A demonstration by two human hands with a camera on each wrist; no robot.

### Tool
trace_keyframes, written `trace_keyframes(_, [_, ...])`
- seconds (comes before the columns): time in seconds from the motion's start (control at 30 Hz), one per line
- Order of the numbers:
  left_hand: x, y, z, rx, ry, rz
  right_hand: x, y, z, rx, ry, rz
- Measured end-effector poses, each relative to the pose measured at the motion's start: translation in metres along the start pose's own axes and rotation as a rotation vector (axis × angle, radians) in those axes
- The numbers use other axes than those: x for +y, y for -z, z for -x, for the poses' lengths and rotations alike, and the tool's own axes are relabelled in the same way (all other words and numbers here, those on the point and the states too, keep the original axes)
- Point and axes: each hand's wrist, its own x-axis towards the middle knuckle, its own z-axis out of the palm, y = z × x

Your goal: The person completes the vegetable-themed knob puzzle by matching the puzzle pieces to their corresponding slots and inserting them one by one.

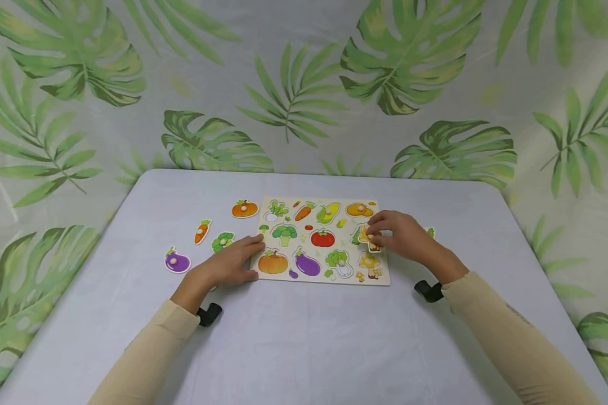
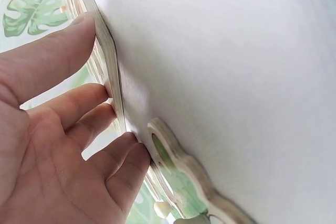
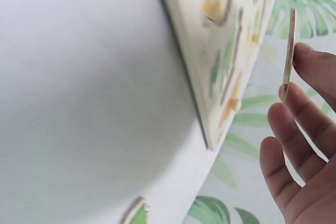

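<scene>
A flat wooden vegetable puzzle board [image 1: 321,280] lies on the table, with pictured recesses and several knobbed pieces set in. My left hand [image 1: 233,260] lies at its left edge, and in the left wrist view the thumb and fingertips touch the board's side with the fingers loosely extended. My right hand [image 1: 401,233] pinches a mushroom puzzle piece [image 1: 375,246] above the board's right part. Seen edge-on in the right wrist view, the thin piece [image 3: 289,51] is raised between thumb and fingers. Just below it is the mushroom recess [image 1: 370,262], showing its printed picture. The green picture beside it is partly hidden.
Left of the board lie loose knobbed pieces: a pumpkin [image 1: 245,208], a carrot [image 1: 202,232], an eggplant [image 1: 177,261] and a green leafy vegetable [image 1: 223,242] near the left hand. Another green piece [image 1: 431,232] shows partly behind the right wrist. A leaf-patterned cloth hangs behind the table.
</scene>
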Motion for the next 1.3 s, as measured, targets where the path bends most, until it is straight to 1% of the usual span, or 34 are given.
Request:
trace_keyframes(0.23, [0.001, 0.000, 0.000, 0.001, -0.001, 0.000, -0.001, -0.012, 0.019, 0.002, 0.041, 0.032])
trace_keyframes(0.4, [0.000, 0.000, 0.000, 0.000, -0.005, 0.000, 0.000, -0.020, 0.030, 0.006, 0.071, 0.011])
trace_keyframes(0.53, [0.000, 0.001, 0.000, 0.004, -0.007, -0.004, 0.001, -0.024, 0.034, 0.011, 0.078, 0.007])
trace_keyframes(0.73, [-0.001, 0.000, -0.001, -0.007, 0.008, -0.004, 0.001, -0.028, 0.035, 0.032, 0.096, 0.010])
trace_keyframes(0.93, [0.001, 0.001, -0.001, -0.009, 0.014, -0.002, 0.001, -0.030, 0.034, 0.023, 0.113, 0.022])
trace_keyframes(1.07, [0.000, 0.000, -0.001, -0.018, 0.021, 0.007, 0.002, -0.031, 0.032, 0.007, 0.107, 0.041])
trace_keyframes(1.3, [-0.001, -0.001, -0.001, -0.016, 0.017, 0.000, 0.000, -0.032, 0.030, -0.008, 0.080, 0.038])
